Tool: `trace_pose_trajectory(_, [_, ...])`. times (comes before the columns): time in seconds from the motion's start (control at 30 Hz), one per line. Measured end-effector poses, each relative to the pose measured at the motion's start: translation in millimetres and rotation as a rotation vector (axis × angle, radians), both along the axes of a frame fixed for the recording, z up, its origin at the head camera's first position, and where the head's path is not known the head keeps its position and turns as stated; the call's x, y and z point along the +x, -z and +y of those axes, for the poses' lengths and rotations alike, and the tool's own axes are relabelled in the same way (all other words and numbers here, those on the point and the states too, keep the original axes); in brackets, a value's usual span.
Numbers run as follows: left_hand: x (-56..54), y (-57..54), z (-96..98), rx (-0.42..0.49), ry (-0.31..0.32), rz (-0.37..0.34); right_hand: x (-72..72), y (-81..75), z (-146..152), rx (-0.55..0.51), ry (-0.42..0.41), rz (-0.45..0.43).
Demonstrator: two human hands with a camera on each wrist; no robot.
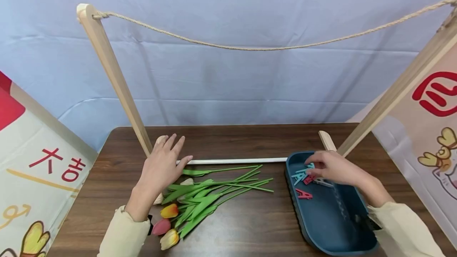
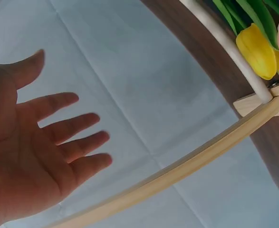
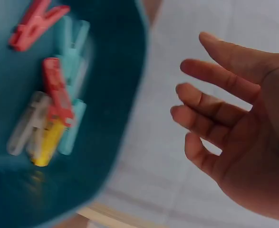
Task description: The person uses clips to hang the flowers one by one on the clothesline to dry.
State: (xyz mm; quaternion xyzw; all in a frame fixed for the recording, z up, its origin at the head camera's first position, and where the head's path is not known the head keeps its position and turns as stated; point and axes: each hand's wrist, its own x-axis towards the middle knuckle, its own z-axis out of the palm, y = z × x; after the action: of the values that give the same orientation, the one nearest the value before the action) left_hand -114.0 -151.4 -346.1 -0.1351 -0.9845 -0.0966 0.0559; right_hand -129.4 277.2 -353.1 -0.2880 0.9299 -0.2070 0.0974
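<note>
My left hand [image 1: 160, 165] hovers near the foot of the left wooden post, fingers spread and holding nothing. Just below it lies a bunch of tulips, among them an orange tulip [image 1: 169, 210], a pink tulip [image 1: 161, 226] and a yellow tulip [image 2: 258, 51]. My right hand [image 1: 332, 165] is over the far end of a dark blue tray [image 1: 325, 221], fingers loosely bent. In the right wrist view nothing is between its fingers. Several clothespins are in the tray, including a red clothespin [image 3: 58, 90], a teal clothespin [image 3: 72, 57], a yellow clothespin [image 3: 49, 143] and a grey clothespin [image 3: 23, 128].
A twine rope [image 1: 250, 48] sags between the left post [image 1: 114, 70] and the right post [image 1: 403, 86]. Along the base runs a white rod [image 1: 239, 161], behind the stems. The wooden table [image 1: 250, 217] ends at a pale blue cloth [image 1: 214, 90].
</note>
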Motion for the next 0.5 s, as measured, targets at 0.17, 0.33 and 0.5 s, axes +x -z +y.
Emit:
trace_pose_trajectory(0.17, [-0.5,6.2,0.8,0.005,-0.03,-0.009,-8.4,24.6,-5.1,-0.033,-0.061,-0.203])
trace_pose_trajectory(0.33, [-0.1,14.3,4.8,0.031,-0.04,-0.041,-12.2,49.0,-10.7,-0.027,-0.087,-0.244])
trace_pose_trajectory(0.5, [1.7,22.0,12.0,0.054,-0.033,-0.096,-12.3,64.0,-15.9,-0.021,-0.093,-0.213])
